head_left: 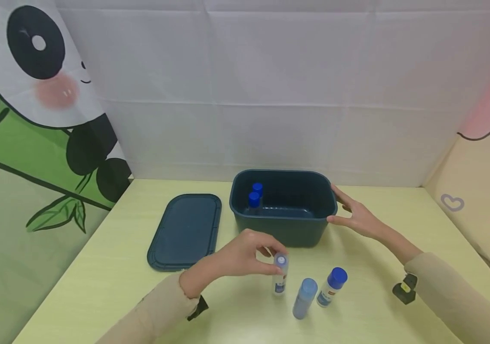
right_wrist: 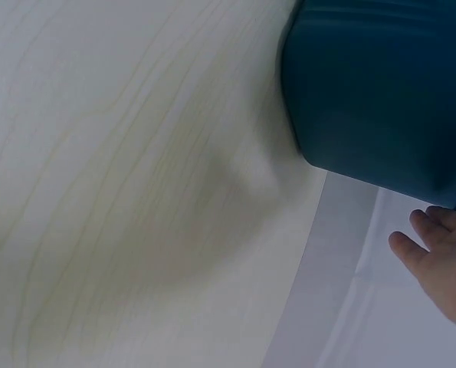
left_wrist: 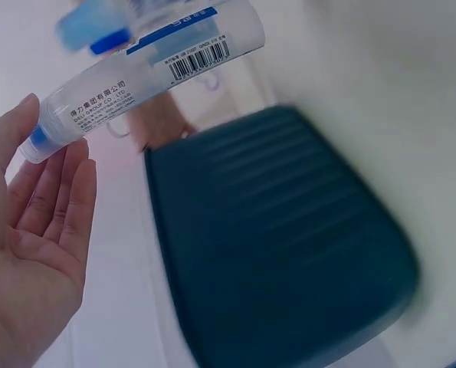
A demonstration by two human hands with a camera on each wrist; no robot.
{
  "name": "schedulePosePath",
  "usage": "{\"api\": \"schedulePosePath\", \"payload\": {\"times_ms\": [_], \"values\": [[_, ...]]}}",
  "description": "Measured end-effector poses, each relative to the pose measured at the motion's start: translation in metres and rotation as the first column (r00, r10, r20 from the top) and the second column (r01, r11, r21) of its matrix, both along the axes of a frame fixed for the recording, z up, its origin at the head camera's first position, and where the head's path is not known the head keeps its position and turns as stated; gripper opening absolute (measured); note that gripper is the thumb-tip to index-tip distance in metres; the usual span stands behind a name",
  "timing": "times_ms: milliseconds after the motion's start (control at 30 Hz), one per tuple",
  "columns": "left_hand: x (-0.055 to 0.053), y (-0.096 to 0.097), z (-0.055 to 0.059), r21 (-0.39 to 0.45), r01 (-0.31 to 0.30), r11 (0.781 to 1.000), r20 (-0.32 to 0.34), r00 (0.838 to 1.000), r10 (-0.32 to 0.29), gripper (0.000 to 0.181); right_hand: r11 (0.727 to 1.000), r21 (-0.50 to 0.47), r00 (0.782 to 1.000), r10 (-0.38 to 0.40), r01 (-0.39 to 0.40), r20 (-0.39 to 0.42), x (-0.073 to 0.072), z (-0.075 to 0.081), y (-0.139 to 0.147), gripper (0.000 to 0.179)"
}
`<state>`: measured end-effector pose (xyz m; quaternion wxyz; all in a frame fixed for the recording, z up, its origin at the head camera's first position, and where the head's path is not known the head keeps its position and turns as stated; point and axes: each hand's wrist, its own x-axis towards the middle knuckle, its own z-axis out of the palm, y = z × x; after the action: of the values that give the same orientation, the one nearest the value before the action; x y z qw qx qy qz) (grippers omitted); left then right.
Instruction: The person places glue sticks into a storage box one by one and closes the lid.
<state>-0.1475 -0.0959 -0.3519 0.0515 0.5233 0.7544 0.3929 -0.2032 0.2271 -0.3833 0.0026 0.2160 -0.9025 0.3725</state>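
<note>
In the head view my left hand (head_left: 245, 253) pinches the top of a clear tube-shaped bottle (head_left: 280, 282) between thumb and fingers. Its printed label with a barcode shows in the left wrist view, where the bottle (left_wrist: 159, 77) lies slantwise from the fingertips. Just right of it stand a light-blue bottle (head_left: 304, 299) and a white-labelled bottle with a dark blue cap (head_left: 332, 287). My right hand (head_left: 356, 217) rests against the right end of a dark teal box (head_left: 279, 231), fingers spread and fairly straight, thumb near its front corner.
Two blue-capped bottles (head_left: 254, 200) stand inside the box at its left end. A matching flat lid (head_left: 186, 234) lies on the table (head_left: 369, 306) to the box's left. White cloth (head_left: 270, 95) hangs behind the table, with printed panels at both sides.
</note>
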Motion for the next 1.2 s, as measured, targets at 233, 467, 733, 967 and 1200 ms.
{"api": "schedulePosePath", "payload": {"times_ms": [233,467,733,967,1200], "values": [[-0.022,-0.001,0.037,0.131,-0.063,0.989,-0.062,0.995,0.072,0.027,1.0,0.0,1.0,0.002,-0.002,0.005,-0.005,-0.001,0.003,0.086],[-0.044,0.004,0.069,0.213,-0.146,0.966,-0.087,0.982,0.168,0.026,1.0,-0.006,1.0,0.002,-0.002,0.002,-0.008,-0.002,0.006,0.086],[-0.079,0.016,0.085,0.281,-0.276,0.919,-0.018,0.956,0.293,0.025,1.0,-0.015,1.0,0.017,-0.017,0.007,-0.014,-0.001,0.009,0.086],[-0.106,0.024,0.079,0.269,-0.383,0.884,0.016,0.919,0.394,0.029,0.999,-0.016,0.999,0.041,-0.041,0.001,-0.021,0.001,0.01,0.085],[-0.137,0.024,0.059,0.198,-0.464,0.863,0.035,0.883,0.467,0.028,0.998,-0.03,0.999,0.052,-0.052,-0.002,-0.026,0.001,0.012,0.085]]}}
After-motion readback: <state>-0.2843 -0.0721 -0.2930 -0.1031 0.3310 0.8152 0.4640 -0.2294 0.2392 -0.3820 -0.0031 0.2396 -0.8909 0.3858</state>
